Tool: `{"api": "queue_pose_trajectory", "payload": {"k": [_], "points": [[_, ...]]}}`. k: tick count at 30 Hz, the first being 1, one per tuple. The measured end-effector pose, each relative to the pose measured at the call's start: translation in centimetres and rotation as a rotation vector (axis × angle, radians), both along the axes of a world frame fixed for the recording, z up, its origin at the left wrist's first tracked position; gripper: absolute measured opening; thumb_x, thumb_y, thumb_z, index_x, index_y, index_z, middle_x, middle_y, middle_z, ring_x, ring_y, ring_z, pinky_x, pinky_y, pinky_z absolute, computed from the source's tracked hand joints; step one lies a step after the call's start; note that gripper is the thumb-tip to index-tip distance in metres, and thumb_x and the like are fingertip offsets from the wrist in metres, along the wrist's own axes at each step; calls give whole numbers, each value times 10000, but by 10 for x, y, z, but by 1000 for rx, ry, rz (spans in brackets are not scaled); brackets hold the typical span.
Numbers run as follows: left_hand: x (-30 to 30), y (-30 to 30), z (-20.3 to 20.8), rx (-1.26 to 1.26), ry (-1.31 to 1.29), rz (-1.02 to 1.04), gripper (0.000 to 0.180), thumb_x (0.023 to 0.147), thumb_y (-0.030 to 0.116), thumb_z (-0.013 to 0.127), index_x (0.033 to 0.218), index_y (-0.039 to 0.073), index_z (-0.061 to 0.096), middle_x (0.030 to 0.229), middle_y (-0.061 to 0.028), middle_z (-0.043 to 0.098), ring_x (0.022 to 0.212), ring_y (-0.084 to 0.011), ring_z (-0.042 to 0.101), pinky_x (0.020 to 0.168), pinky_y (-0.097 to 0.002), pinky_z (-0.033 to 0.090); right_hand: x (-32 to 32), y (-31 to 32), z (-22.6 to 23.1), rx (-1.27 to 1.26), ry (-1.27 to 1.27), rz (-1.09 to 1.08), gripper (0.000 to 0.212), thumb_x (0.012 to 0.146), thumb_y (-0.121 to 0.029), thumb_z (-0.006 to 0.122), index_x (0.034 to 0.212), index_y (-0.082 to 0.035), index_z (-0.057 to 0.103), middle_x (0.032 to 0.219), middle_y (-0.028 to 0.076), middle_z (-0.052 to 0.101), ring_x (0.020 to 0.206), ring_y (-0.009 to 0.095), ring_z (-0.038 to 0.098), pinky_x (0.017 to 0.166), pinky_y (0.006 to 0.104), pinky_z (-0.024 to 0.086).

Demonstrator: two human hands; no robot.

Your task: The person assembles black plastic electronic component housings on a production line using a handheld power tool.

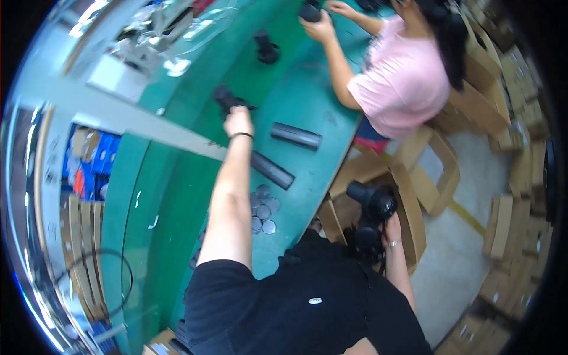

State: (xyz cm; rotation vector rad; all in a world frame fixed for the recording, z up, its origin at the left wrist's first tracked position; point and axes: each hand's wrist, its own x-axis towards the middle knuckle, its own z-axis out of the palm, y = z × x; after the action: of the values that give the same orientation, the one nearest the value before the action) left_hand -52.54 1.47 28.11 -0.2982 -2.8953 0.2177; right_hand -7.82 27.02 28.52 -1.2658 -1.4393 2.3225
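My left hand (238,121) reaches far out over the green bench, closed on a black cylindrical part with a wider end (225,97). A similar black part (266,47) stands farther along the bench. On my right, my right hand (391,229) grips a black part with a round, shiny end (380,202) above an open cardboard box (414,207). More black parts (368,236) show in the box, partly hidden by my body. Two dark tubes (296,135) (272,170) lie right of my left forearm, and several grey discs (264,207) lie nearer me.
Across the bench (313,177), a person in a pink shirt (408,77) holds another black part (309,12). Open cartons (429,165) stand on the floor (467,254), with stacked boxes (520,236) at the far right. A pale beam (171,130) crosses on the left.
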Motion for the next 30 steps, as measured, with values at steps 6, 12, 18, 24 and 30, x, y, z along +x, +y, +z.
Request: {"api": "queue_pose_trajectory", "payload": {"k": [6,12,18,24,30], "points": [[-40,-14,-20,80,-77,116,151,878,120,429,950,92,558,961,-118,593,834,-280,643,663,-404,534,-3,4,-34,-182,183,-200,395,866,-341,572,1162,-85,524,957,88,624,738,221,617,687,322,525],[-36,-21,-30,52,-151,253,184,906,160,395,1046,81,485,1040,-104,536,864,-293,634,692,-410,536,-19,-1,18,-838,342,-194,414,826,-237,597,1145,13,507,1031,181,604,974,307,598,873,455,495],[54,41,20,498,-4,-175,330,733,253,641,953,45,508,952,-168,542,770,-325,610,625,-393,515,-5,3,2,-901,311,-549,310,869,-202,498,1060,41,509,964,159,598,904,288,618,827,411,521],[263,76,16,1370,-1522,66,367,907,333,528,1139,53,476,972,-56,535,795,-120,544,652,-281,502,-30,-17,52,-1068,498,-192,261,873,-213,482,959,32,505,834,114,559,853,276,615,786,402,522],[320,53,87,1102,-440,-929,825,526,506,781,1155,58,489,1112,-135,456,1053,-329,442,895,-428,352,-15,-13,24,-499,426,-91,311,870,-207,518,1098,4,522,1033,116,585,936,246,598,814,365,501]]}}
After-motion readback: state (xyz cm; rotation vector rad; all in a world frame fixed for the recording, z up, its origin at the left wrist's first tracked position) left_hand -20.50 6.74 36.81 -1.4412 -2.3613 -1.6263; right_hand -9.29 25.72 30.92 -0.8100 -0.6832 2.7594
